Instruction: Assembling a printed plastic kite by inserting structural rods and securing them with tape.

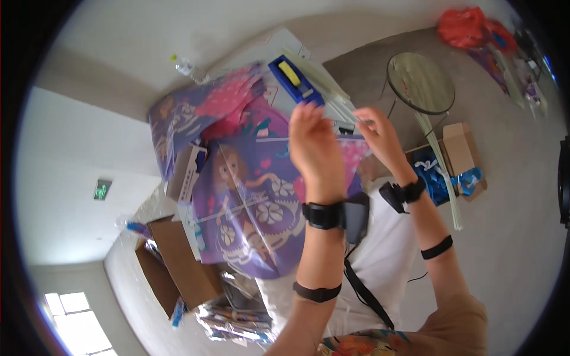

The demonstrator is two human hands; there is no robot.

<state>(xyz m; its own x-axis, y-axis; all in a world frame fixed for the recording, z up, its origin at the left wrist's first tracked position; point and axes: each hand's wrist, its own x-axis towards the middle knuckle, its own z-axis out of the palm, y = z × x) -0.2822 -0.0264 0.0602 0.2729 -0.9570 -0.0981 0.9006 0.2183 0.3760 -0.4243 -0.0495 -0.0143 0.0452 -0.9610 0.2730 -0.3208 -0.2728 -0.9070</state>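
My left hand [314, 142] is raised over the table, its fingers curled and smeared by motion at the near end of a blue tape dispenser [297, 83] with a yellow core. To its right, my right hand [382, 141] has thumb and fingers drawn together beside the ends of several thin pale rods [323, 80]; what they pinch is too small to make out. Below and left of both hands lies a purple sheet [243, 204] printed with a cartoon girl, with thin pale lines crossing it like a kite's spars. My left forearm hides part of its right side.
More printed sheets [208, 98] are piled at the far left, near a clear bottle [189, 69]. A small box [187, 172] rests by the purple sheet. Cardboard boxes [187, 261] stand lower left. At right are a round stool [420, 83] and an open carton [460, 145].
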